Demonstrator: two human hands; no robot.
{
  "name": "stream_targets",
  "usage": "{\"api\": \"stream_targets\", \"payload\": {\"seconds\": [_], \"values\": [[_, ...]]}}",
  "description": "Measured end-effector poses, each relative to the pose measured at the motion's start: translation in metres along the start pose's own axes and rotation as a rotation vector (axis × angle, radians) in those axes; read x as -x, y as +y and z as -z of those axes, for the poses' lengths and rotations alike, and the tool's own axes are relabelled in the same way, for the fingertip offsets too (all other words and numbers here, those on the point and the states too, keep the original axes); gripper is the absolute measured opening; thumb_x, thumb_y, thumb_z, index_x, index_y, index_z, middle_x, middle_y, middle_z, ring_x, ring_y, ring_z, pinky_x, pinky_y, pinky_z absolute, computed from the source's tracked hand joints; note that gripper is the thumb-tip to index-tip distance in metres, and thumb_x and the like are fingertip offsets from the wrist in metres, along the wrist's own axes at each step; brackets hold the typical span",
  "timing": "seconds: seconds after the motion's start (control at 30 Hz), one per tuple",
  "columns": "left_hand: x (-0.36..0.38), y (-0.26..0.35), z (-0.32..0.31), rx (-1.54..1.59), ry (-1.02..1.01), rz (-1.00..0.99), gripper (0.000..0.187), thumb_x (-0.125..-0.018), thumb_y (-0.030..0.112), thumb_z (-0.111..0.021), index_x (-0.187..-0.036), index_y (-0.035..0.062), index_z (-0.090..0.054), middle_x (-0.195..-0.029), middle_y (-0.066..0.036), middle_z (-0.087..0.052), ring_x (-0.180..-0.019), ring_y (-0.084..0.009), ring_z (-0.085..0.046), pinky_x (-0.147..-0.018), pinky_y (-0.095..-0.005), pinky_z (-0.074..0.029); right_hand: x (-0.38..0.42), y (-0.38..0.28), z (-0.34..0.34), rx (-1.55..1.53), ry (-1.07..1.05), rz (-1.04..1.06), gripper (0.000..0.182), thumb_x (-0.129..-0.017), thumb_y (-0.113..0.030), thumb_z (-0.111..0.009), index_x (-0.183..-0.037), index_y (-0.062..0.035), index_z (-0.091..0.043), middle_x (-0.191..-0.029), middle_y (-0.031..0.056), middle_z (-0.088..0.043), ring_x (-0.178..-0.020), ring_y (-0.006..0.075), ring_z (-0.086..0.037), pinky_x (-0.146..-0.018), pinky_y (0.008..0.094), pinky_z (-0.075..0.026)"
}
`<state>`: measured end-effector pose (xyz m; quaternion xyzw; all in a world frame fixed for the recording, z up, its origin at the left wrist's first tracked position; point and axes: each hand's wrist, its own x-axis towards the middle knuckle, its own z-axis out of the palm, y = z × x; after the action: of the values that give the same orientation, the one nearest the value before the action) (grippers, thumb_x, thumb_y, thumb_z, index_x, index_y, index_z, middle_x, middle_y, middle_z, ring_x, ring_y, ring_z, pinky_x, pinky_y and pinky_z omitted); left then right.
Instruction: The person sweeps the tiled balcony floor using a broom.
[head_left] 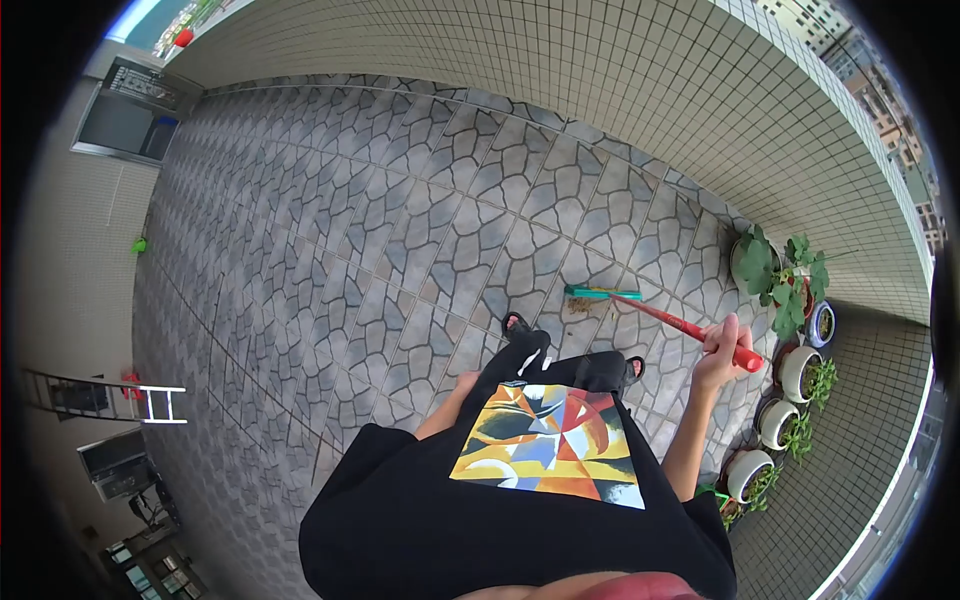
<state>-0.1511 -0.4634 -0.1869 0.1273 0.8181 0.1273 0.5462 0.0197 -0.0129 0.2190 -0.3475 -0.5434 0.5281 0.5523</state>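
Observation:
A broom with a red handle and a green head (pixel 602 293) rests on the stone-patterned floor (pixel 420 250), in front of my feet. My right hand (pixel 722 350) is wrapped round the upper end of the red handle, which slants down to the left. Beside the bristles lies a small patch of brown debris (pixel 580 306). My left forearm shows at the left of my dark trousers, but the hand itself is hidden behind my leg and shirt.
Potted plants (pixel 798 374) line the tiled wall (pixel 700 90) on the right. At the far left a ladder (pixel 160 404) juts out near dark equipment (pixel 115 463). A doorway (pixel 125 120) stands at the upper left.

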Motion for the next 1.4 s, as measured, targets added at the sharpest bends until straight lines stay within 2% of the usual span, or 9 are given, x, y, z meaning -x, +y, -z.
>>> {"api": "stream_targets", "payload": {"seconds": [0.13, 0.27, 0.37, 0.6, 0.77, 0.9, 1.2, 1.3, 1.4], "values": [[0.031, 0.012, 0.036, 0.849, 0.619, -0.030, 0.027, -0.083, 0.029, -0.066, -0.095, 0.0049, -0.072, -0.085, -0.007, -0.069, -0.077, -0.0160, -0.064, -0.073, -0.0319, -0.051, -0.037, 0.024, -0.088, 0.079, 0.064, 0.096, 0.041, -0.095, -0.022, -0.066, -0.065, -0.0110, -0.041, -0.051, -0.0021, -0.041, -0.044, 0.0064, -0.039, -0.051, 0.0245, -0.044], [0.023, 0.045, 0.100, 1.237, 0.734, 0.132, 0.031, -0.085, 0.024, -0.065, -0.109, 0.0033, -0.065, -0.092, -0.005, -0.067, -0.075, -0.0143, -0.061, -0.064, -0.0302, -0.050, -0.043, 0.051, -0.174, 0.151, -0.189, -0.027, 0.042, -0.095, -0.029, -0.067, -0.065, -0.0125, -0.041, -0.054, -0.0032, -0.038, -0.049, 0.0063, -0.038, -0.050, 0.0219, -0.036], [0.063, 0.120, 0.160, 1.556, 0.574, -0.232, 0.036, -0.092, 0.029, -0.063, -0.121, 0.0081, -0.059, -0.100, 0.000, -0.066, -0.078, -0.0101, -0.061, -0.068, -0.0242, -0.048, -0.019, 0.070, -0.245, 0.217, -0.271, 0.052, 0.049, -0.094, -0.032, -0.069, -0.061, -0.0119, -0.039, -0.054, -0.0038, -0.037, -0.048, 0.0058, -0.037, -0.048, 0.0233, -0.033], [0.051, 0.166, 0.220, 1.393, 0.287, -0.411, 0.035, -0.095, 0.029, -0.064, -0.120, 0.0053, -0.061, -0.101, -0.003, -0.067, -0.079, -0.0103, -0.061, -0.065, -0.0229, -0.049, 0.056, 0.057, -0.411, 0.127, -0.461, 0.164, 0.047, -0.093, -0.027, -0.070, -0.059, -0.0113, -0.042, -0.052, -0.0039, -0.041, -0.046, 0.0046, -0.036, -0.044, 0.0218, -0.031], [-0.034, 0.078, 0.324, 1.190, 0.459, -0.585, 0.035, -0.094, 0.024, -0.065, -0.118, -0.0013, -0.061, -0.105, -0.008, -0.068, -0.092, -0.0141, -0.064, -0.080, -0.0288, -0.052, 0.082, 0.064, -0.540, -0.065, -0.664, 0.195, 0.042, -0.095, -0.014, -0.064, -0.060, -0.0099, -0.041, -0.050, -0.0034, -0.039, -0.045, 0.0046, -0.038, -0.042, 0.0221, -0.031], [-0.015, -0.015, 0.453, 1.532, 0.557, -0.275, 0.032, -0.092, 0.029, -0.065, -0.115, 0.0068, -0.063, -0.091, -0.002, -0.065, -0.072, -0.0086, -0.059, -0.063, -0.0262, -0.049, 0.133, 0.056, -0.650, -0.174, -0.908, 0.163, 0.040, -0.093, -0.011, -0.064, -0.060, -0.0086, -0.041, -0.050, -0.0019, -0.042, -0.044, 0.0062, -0.039, -0.043, 0.0231, -0.031], [-0.007, -0.246, 0.623, 1.973, 0.958, 0.094, 0.039, -0.090, 0.033, -0.061, -0.125, 0.0143, -0.058, -0.107, -0.002, -0.066, -0.089, -0.0183, -0.065, -0.079, -0.0365, -0.050, 0.297, 0.031, -0.875, -0.682, -1.702, 0.294, 0.040, -0.073, -0.010, -0.081, -0.057, -0.0098, -0.044, -0.049, 0.0016, -0.049, -0.042, 0.0173, -0.051, -0.042, 0.0290, -0.036], [-0.045, -0.306, 0.657, 2.124, 0.858, 0.189, 0.045, -0.094, 0.040, -0.056, -0.130, 0.0141, -0.055, -0.111, -0.006, -0.066, -0.084, -0.0192, -0.064, -0.077, -0.0366, -0.049, 0.335, 0.035, -0.958, -0.873, -1.792, 0.289, 0.043, -0.074, -0.017, -0.083, -0.057, -0.0105, -0.044, -0.050, 0.0002, -0.048, -0.042, 0.0182, -0.051, -0.042, 0.0290, -0.036], [-0.047, -0.334, 0.717, 2.074, 0.384, -0.096, 0.081, -0.093, 0.067, -0.041, -0.142, 0.0028, -0.042, -0.123, -0.013, -0.063, -0.098, -0.0268, -0.063, -0.094, -0.0413, -0.044, 0.376, 0.029, -1.038, -1.048, -1.815, 0.217, 0.044, -0.078, -0.024, -0.080, -0.058, -0.0099, -0.044, -0.050, 0.0004, -0.047, -0.043, 0.0204, -0.052, -0.043, 0.0304, -0.039]]}}
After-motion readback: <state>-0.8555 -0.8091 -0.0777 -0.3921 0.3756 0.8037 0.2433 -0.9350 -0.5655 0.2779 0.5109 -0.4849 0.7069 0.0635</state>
